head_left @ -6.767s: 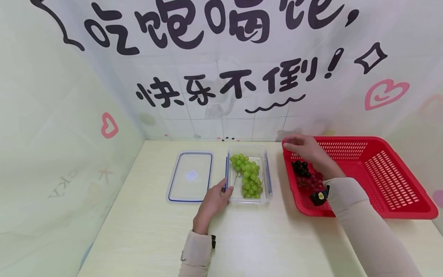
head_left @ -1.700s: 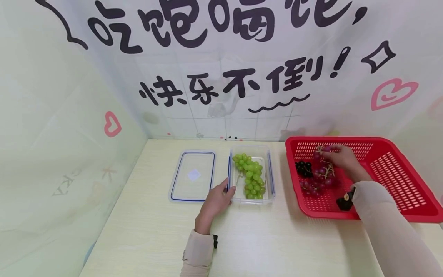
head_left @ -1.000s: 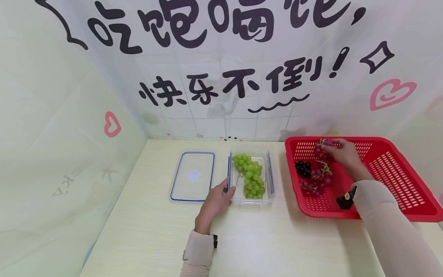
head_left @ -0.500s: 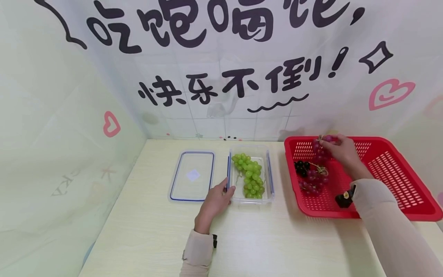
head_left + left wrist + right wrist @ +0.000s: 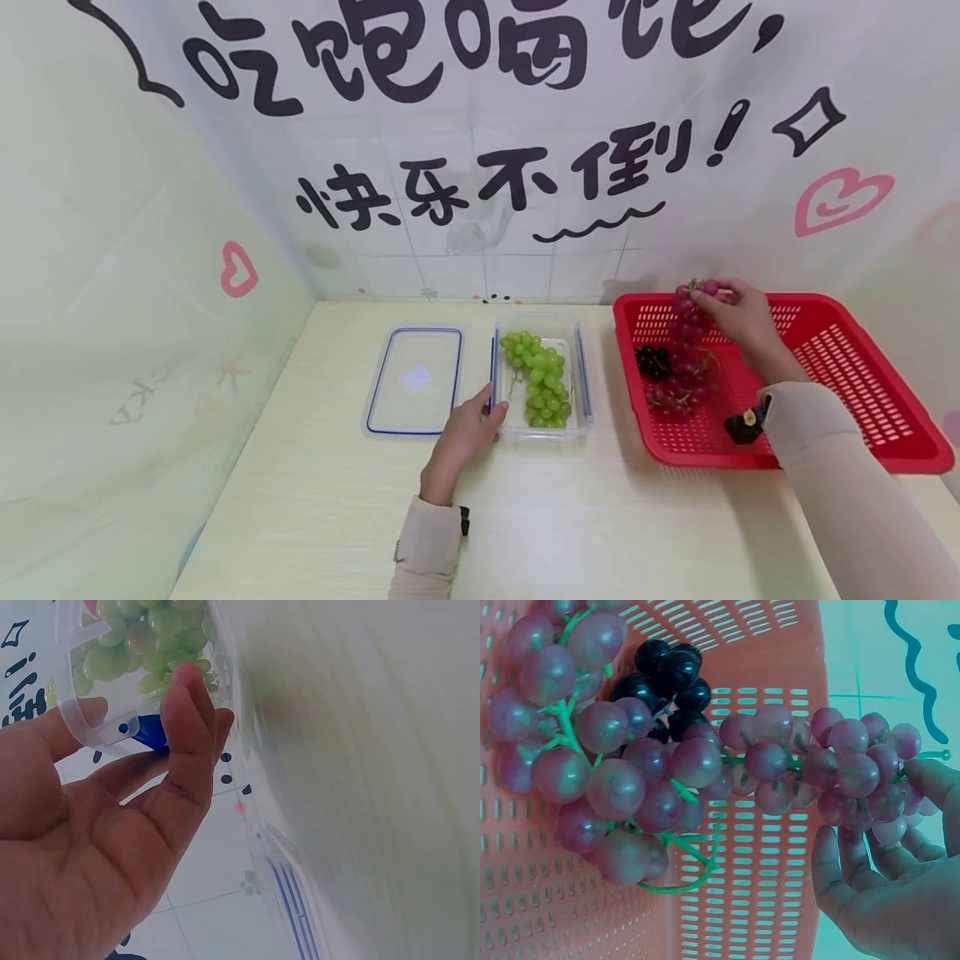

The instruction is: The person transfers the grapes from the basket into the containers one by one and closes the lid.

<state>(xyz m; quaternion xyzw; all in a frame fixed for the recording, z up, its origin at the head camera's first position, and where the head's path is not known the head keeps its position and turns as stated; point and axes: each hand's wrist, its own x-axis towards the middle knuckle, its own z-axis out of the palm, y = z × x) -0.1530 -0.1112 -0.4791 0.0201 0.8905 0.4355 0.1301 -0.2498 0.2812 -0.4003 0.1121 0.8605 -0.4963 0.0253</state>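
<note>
My right hand (image 5: 744, 321) pinches the top of a bunch of red grapes (image 5: 686, 329), which hangs down into the red basket (image 5: 795, 408). In the right wrist view the thumb and fingers close about the bunch's end (image 5: 855, 769). Its lower part meets more red grapes (image 5: 678, 398) in the basket; whether they are one bunch I cannot tell. Black grapes (image 5: 652, 362) lie beside them. My left hand (image 5: 468, 429) holds the near left corner of a clear plastic container (image 5: 540, 433), thumb and fingers around it. Green grapes (image 5: 546, 387) lie inside.
Left of the container a clear lid (image 5: 397, 392) with a blue seal lies flat on the pale table (image 5: 322, 500). A printed wall sheet (image 5: 450, 275) rises behind the table's far edge. The basket's left rim stands a little right of the container.
The right hand has gone from the basket's left rim to the red grapes and lifted one end of them upward, near the back rim. The left hand stays at the container.
</note>
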